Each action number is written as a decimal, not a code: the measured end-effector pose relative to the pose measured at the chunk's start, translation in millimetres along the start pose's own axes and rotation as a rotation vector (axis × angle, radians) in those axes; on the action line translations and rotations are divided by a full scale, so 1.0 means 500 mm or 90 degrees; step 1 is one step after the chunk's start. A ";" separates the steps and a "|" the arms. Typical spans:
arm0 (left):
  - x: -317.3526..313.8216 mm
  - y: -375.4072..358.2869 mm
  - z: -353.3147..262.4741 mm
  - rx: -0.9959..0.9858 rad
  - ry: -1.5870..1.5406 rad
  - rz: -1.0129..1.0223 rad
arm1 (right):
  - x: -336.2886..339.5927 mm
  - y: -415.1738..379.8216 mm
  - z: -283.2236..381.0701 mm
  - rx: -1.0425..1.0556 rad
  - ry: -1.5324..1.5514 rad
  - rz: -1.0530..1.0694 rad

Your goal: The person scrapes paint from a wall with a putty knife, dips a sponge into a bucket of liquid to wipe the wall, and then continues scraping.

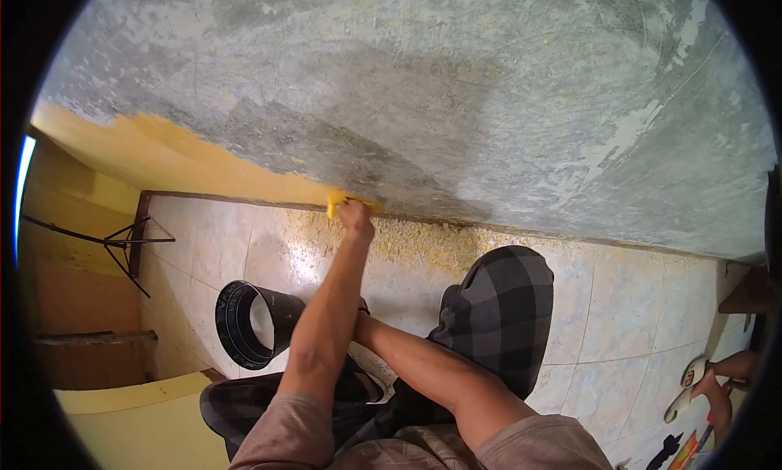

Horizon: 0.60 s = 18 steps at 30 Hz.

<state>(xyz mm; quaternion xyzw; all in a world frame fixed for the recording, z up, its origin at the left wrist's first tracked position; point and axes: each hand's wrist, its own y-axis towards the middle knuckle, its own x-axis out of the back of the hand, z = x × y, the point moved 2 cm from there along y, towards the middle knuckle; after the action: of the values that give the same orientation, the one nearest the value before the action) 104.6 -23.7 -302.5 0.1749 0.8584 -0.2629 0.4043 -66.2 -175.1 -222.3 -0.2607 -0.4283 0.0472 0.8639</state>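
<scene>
My left hand [356, 215] is closed around a yellow scraper-like tool [333, 201], held against the bottom of the wall where yellow paint [236, 175] meets bare grey surface [391, 103]. The tool's far part is blurred. My right forearm [423, 352] crosses toward the left, and its hand is hidden behind my left forearm. Yellowish flakes and scrapings [415, 243] lie along the floor at the wall's foot.
A black bucket [252, 323] stands left of my left forearm. A thin black metal stand [126, 243] is at the far left. My knee in checked cloth [509, 307] is near the wall. Another person's feet [692, 380] and some tools [684, 452] are at the lower right.
</scene>
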 end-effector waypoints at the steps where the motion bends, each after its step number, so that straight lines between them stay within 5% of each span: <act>1: -0.076 -0.080 0.020 -0.026 0.150 -0.024 | -0.018 0.004 0.000 0.009 0.028 -0.037; 2: -0.129 -0.131 0.049 -0.051 0.300 -0.047 | -0.031 0.012 0.003 0.018 0.056 -0.074; 9: -0.214 -0.243 0.199 0.163 0.482 -0.143 | -0.123 0.026 -0.052 0.097 0.228 -0.294; 12: -0.272 -0.322 0.174 0.279 0.302 -0.063 | -0.157 0.046 -0.033 0.137 0.297 -0.385; 14: -0.285 -0.343 0.139 0.479 0.247 0.065 | -0.192 0.057 -0.014 0.167 0.346 -0.446; 17: -0.329 -0.370 0.004 0.510 0.341 0.140 | -0.206 0.103 0.021 0.201 0.429 -0.533; 18: -0.330 -0.361 -0.048 0.534 0.401 0.224 | -0.024 -0.002 -0.017 0.168 0.169 -0.215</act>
<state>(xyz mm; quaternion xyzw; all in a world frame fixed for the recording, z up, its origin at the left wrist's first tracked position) 98.5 -168.5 -104.1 0.5317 0.7173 -0.4461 0.0615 -67.5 -183.1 -234.7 -0.0743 -0.3386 -0.0771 0.9348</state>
